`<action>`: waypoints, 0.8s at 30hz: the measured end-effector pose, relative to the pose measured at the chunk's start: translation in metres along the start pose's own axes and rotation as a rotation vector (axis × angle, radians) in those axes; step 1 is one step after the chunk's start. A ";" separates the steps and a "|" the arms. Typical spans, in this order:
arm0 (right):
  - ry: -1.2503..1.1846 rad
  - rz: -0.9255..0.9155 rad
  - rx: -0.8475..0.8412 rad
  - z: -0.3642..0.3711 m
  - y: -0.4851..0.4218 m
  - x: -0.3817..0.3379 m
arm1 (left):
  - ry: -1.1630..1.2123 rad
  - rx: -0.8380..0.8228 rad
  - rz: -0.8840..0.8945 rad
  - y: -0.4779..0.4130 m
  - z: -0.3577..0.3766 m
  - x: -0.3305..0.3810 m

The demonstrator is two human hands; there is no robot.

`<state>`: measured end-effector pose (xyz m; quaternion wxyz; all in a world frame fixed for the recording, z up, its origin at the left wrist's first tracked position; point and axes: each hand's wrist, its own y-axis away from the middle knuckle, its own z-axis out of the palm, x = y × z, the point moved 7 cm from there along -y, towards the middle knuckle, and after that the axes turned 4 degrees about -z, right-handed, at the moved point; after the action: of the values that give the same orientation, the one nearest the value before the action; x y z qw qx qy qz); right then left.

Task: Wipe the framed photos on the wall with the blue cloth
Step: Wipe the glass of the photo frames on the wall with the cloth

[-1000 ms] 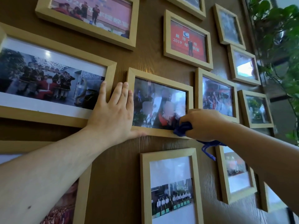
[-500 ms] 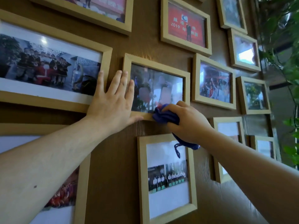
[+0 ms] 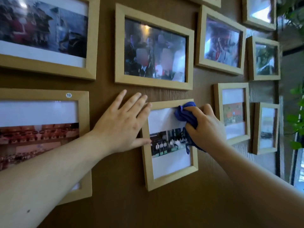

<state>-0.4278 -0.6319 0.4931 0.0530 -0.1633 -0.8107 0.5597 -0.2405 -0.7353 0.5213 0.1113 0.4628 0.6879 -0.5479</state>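
Note:
Several light wooden framed photos hang on a brown wall. My right hand [image 3: 204, 127] grips the bunched blue cloth [image 3: 186, 115] and presses it on the glass of an upright frame [image 3: 171, 176], near its top right corner. A loop of the cloth dangles below my wrist. My left hand [image 3: 122, 122] lies flat on the wall with fingers spread, its fingertips and thumb touching that frame's left edge. Directly above hangs a wide frame [image 3: 154, 48] with a dark group photo.
Big frames hang at the left, one marked 19 [image 3: 68, 95]. Smaller frames [image 3: 232, 112] fill the wall to the right. Green plant leaves [image 3: 296, 119] and a window edge stand at the far right.
Both hands moved down from the wide frame to the upright frame below it. The cloth now rubs that lower frame's glass, and my view has dropped with them.

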 end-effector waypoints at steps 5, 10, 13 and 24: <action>0.063 0.048 -0.015 0.007 0.003 -0.016 | 0.079 -0.009 -0.044 0.001 0.009 -0.007; -0.064 -0.149 -0.041 0.020 0.016 -0.091 | 0.125 0.025 -0.042 0.001 0.009 -0.006; -0.077 -0.218 -0.042 0.021 0.019 -0.096 | 0.134 0.036 -0.045 0.002 0.009 -0.006; -0.002 -0.045 -0.071 0.025 0.043 -0.039 | 0.136 0.045 -0.060 0.002 0.012 -0.007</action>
<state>-0.3892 -0.6529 0.4482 0.0590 -0.1464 -0.8335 0.5295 -0.2391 -0.7498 0.5201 0.0375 0.4805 0.6951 -0.5334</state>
